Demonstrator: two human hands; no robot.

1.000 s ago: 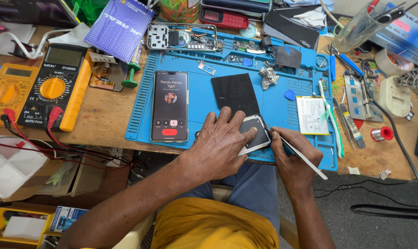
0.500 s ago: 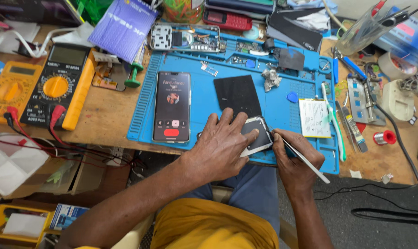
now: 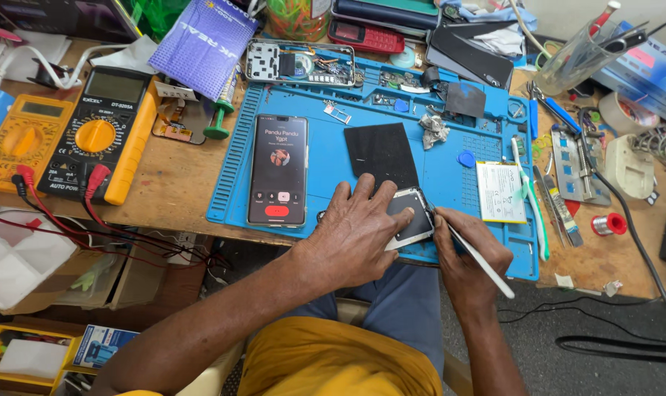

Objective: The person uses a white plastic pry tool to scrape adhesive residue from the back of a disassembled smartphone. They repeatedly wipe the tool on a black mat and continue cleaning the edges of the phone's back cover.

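At the near edge of the blue repair mat (image 3: 333, 205), at about 6 o'clock in the head view, both hands work on a small white-framed phone part (image 3: 413, 216). The left hand (image 3: 351, 235) lies flat over the part's left half, fingers spread and pressing it down onto the mat rather than curling round it. The right hand (image 3: 468, 253), at the part's 3 o'clock, pinches a thin white tool (image 3: 483, 262) in a pen grip, its tip touching the part's right edge.

The step in hand looks like prying or scraping along that edge, with the part pinned so it cannot slide. The next move seems to call for light, steady pressure at the tip and a firm hold from the left palm; a slip could send the tool toward the left fingers.

At 10 o'clock from the part lies a lit phone (image 3: 278, 170), screen up; at 12 o'clock a black square pad (image 3: 380, 152), just beside the fingertips. A white battery (image 3: 500, 192) lies at 2 o'clock, and two multimeters (image 3: 91, 132) sit well apart at the far left.
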